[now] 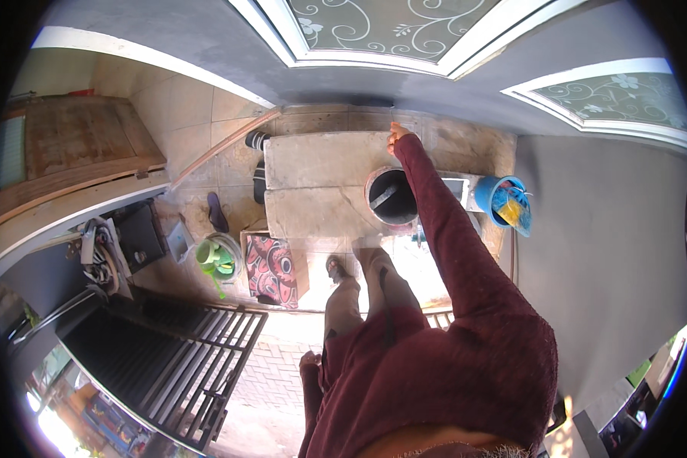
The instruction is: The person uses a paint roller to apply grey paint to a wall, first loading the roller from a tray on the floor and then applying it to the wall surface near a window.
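My right hand (397,137) is stretched over the upper concrete step (328,156) near the grey wall, fingers curled; whether they hold anything is too small to tell. Beneath that sleeved arm sits a round dark container (389,206) with a light strip across it, partly covered by the arm. To its right are a white rectangular item (458,191) and a blue bucket (488,195) holding blue and yellow things. My left hand (311,360) hangs low beside my shorts, fingers curled, contents unclear.
Two white-framed patterned windows (374,30) are above. At left stand a wooden cabinet (84,145), footwear (217,210), a bucket with green items (217,259) and a patterned mat (271,267). A black metal gate (168,374) is at lower left. A grey wall (588,252) bounds the right.
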`<state>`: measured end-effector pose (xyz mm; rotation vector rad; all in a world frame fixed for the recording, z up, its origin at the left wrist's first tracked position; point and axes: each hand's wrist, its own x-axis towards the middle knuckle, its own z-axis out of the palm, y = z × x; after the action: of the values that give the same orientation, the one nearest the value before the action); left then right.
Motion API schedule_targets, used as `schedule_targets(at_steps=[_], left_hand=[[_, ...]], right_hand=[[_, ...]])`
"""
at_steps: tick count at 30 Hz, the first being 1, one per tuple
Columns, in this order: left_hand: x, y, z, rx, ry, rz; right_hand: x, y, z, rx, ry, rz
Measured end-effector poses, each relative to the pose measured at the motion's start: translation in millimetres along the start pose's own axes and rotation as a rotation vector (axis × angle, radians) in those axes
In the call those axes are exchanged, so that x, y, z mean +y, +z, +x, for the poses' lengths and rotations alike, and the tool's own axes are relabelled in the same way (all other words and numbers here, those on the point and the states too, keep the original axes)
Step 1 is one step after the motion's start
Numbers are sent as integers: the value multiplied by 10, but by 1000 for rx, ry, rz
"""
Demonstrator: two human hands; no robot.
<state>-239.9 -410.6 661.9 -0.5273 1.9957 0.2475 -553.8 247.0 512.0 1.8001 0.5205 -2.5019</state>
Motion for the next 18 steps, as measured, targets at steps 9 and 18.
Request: schedule_targets(at_steps=[9,18], left_hand=[[55,10,-260,-23,-291,-544],[196,-68,-161,-53,-257,-538]], right_hand=[[-130,1,618,-17,43,-37],[-267,-90,709,-118,29,5]])
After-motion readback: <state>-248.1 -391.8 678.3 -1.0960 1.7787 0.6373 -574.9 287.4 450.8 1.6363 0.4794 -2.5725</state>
